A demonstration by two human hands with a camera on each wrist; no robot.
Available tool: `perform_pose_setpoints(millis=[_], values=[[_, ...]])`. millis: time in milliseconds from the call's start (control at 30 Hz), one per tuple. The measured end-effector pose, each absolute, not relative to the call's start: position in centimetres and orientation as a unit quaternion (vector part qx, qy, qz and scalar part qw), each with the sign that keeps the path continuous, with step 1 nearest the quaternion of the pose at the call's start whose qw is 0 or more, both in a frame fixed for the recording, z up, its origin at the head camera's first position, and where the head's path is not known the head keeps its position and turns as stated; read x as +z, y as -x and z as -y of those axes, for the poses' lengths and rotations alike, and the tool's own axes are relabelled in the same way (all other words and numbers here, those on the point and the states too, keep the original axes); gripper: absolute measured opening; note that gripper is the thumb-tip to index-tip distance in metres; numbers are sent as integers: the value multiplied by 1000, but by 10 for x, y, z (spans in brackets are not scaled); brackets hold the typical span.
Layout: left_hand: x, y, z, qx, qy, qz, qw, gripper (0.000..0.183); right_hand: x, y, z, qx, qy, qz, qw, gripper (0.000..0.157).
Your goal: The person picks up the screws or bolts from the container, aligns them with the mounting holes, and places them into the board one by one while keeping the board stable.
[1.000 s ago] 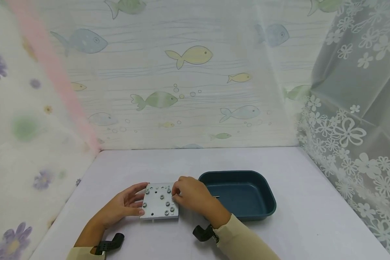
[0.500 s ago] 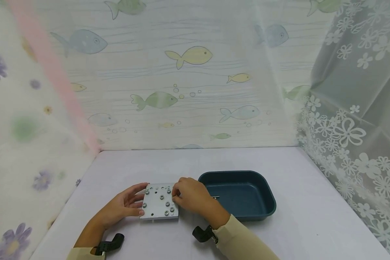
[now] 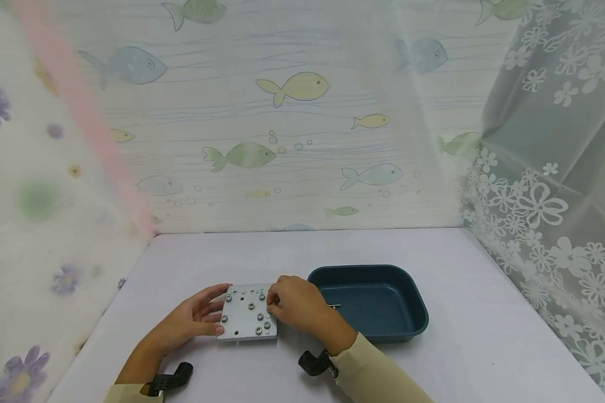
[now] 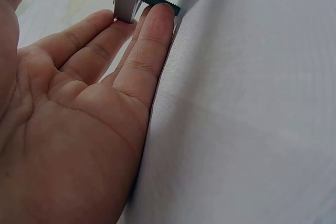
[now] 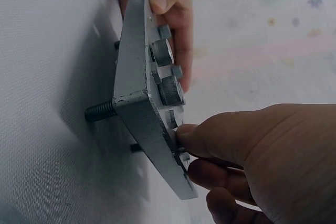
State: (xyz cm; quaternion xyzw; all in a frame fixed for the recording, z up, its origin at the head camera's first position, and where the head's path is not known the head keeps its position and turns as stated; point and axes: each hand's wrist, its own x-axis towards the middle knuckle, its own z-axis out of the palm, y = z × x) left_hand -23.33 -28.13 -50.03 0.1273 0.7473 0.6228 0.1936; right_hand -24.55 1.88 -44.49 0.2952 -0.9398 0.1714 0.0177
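A silver metal plate [image 3: 241, 320] with holes and several socket-head bolts [image 3: 251, 306] is raised off the table on bolt shanks. In the right wrist view a threaded shank [image 5: 100, 112] sticks out below the plate. My left hand [image 3: 189, 318] holds the plate's left side, thumb on the near corner, fingers along the edge; in the left wrist view one fingertip lies by a threaded bolt [image 4: 160, 1]. At the plate's right side my right hand [image 3: 298, 305] pinches a bolt between thumb and forefinger; the fingers mostly hide it.
A dark blue tray [image 3: 419, 313] stands right of the plate, behind my right wrist. A thin metal piece [image 3: 335, 305] shows at its left side. The white table [image 3: 262, 254] ends at a fish-patterned curtain [image 3: 302, 184], with more curtains on both sides.
Almost nothing differs. The plate and left hand stay put; my right hand keeps its pinch at the plate's right side with only a very slight shift.
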Motion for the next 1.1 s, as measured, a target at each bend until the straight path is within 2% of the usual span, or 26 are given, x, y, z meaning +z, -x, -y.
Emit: perform_pose_setpoints(millis=[533,733,1100], values=[[-500,234,281,626,-123,-745,196,98,-440,245,-19,176,-298,938,5,6],[-499,234,281,621,-118,-750,193,98,-424,244,-25,190,-317,929,17,10],[-503,236,282,622,-128,-747,195,97,-406,253,-49,232,-330,915,-5,15]])
